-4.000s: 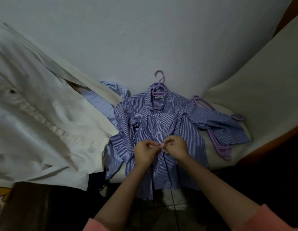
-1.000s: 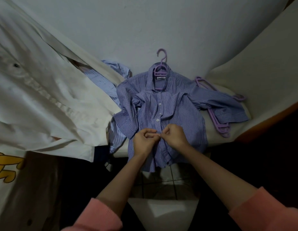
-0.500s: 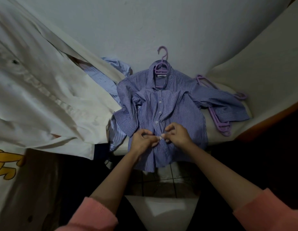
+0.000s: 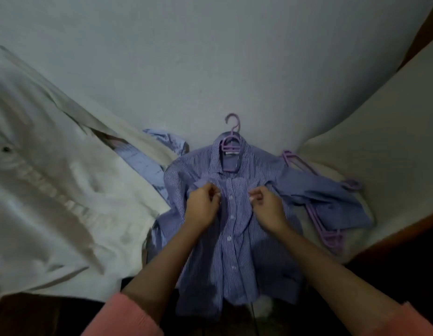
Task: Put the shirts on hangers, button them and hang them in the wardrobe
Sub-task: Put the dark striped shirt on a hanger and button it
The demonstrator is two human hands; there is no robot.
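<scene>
**Hands astride the placket, hook pointing away**

Shirt [image 4: 232, 229] lies flat on the bed [image 4: 392, 141], long axis running from the person to the hanger [image 4: 231, 139] at the collar. Left hand [image 4: 202, 204] pinches the cloth left of the button row; right hand [image 4: 267, 206] pinches it on the right. Both sit level on the chest, equally near the hook.

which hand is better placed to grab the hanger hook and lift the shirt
Probably the right hand. It sits nearer the purple hanger hook above the collar, while the left hand grips the striped shirt near the folded sleeve. The margin is small.
</scene>
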